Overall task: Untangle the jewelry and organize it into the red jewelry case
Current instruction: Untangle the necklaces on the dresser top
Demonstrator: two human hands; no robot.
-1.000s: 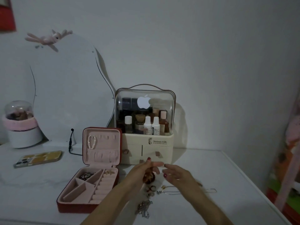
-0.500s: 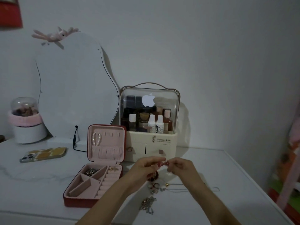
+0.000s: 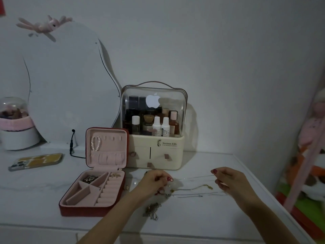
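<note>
Nearest the camera, a loose clump of chains (image 3: 152,212) lies on the tabletop (image 3: 202,226) btwn the forearms, prob. waiting its turn. Just past it the left hand (image 3: 154,182) has fingers curled, pinching one end of a thin chain (image 3: 193,177) w/ thumb & forefinger; the right hand (image 3: 228,180) pinches the other end the same way, so the strand runs nearly taut btwn them, just above the tabletop. Likely reason: stretching it out shows whether knots remain & frees it from the rest. Under that strand lie a gold necklace (image 3: 202,187) & a silver chain (image 3: 190,196), laid out straight & apart, seemingly already separated; a blurred tangle sits right below the left hand, can't tell what's in it. Left of the hands the red jewelry case (image 3: 91,206) stands open, lid upright: some dark pieces in the rear-left compartment, small gold bits at the far end of the ring rolls, a pearl strand (image 3: 96,143) hung in the lid, other compartments free, so sorting looks partly done. Farther back: a phone (image 3: 36,161), cosmetics organiser (image 3: 154,148), mirror (image 3: 70,81). Vs. half a sec ago: hands were close together w/ fingertips almost touching over the pile; now they're well apart, right hand has gone out to the right, chain drawn out. Case unmoved.
</note>
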